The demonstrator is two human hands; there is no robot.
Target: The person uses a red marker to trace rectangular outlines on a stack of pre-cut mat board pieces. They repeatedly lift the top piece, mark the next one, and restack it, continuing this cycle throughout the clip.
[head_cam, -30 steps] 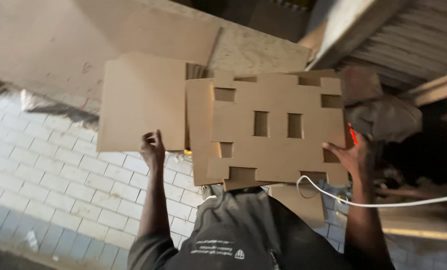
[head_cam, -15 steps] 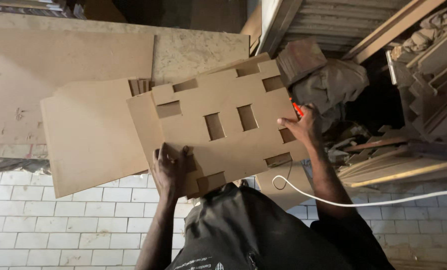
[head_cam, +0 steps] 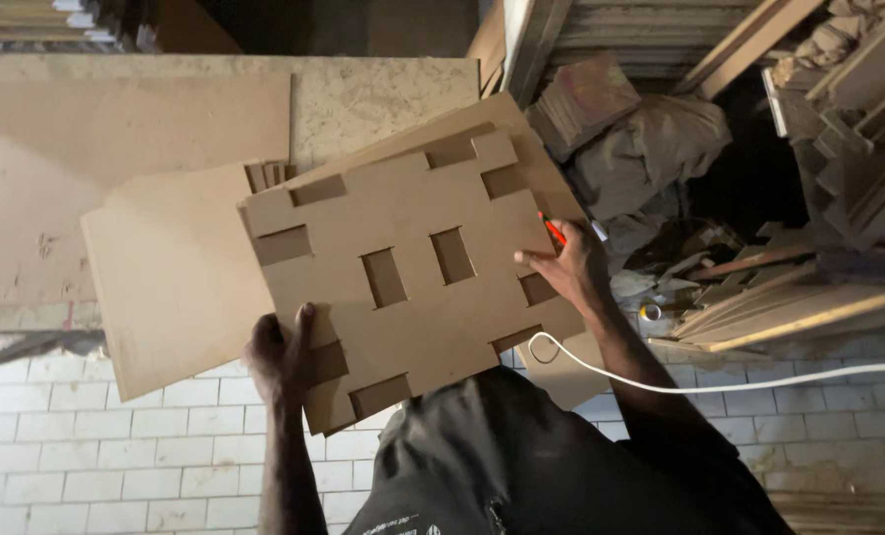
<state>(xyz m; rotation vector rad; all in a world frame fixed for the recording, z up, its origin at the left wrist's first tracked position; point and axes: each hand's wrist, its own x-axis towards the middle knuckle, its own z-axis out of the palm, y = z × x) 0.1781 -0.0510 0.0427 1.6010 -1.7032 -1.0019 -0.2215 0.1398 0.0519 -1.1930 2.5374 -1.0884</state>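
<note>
Left hand [head_cam: 282,355] had its grip pinched on the lower-left edge of the cut-out board [head_cam: 408,263], thumb lying on top, fingers tucked beneath and hidden. Right hand [head_cam: 566,267] lay flat on the board's right side, fingers spread across the top face by one of the edge notches; a red pen-like tool [head_cam: 553,230] showed just above the fingers, but whether the hand was gripping it couldn't be told. The board was a flat brown panel with two rectangular slots near the middle and rectangular notches along its edges, held tilted in front of the person's torso, above the floor. More same-coloured panels sat directly beneath it, their edges showing along the top right. A plain brown sheet [head_cam: 180,282] lay under its left side, sticking out to the left. Behind both, a large pale board [head_cam: 125,129] and a speckled slab [head_cam: 393,94] covered the upper left. A white cable [head_cam: 720,381] ran from just below the cut-out board's lower right edge off to the right. White tiled floor [head_cam: 86,456] below. To the right: crumpled grey cloth or bags [head_cam: 650,149], a stack of small square pieces [head_cam: 581,104], and loose timber strips and offcuts [head_cam: 789,302] piled against shelving.
</note>
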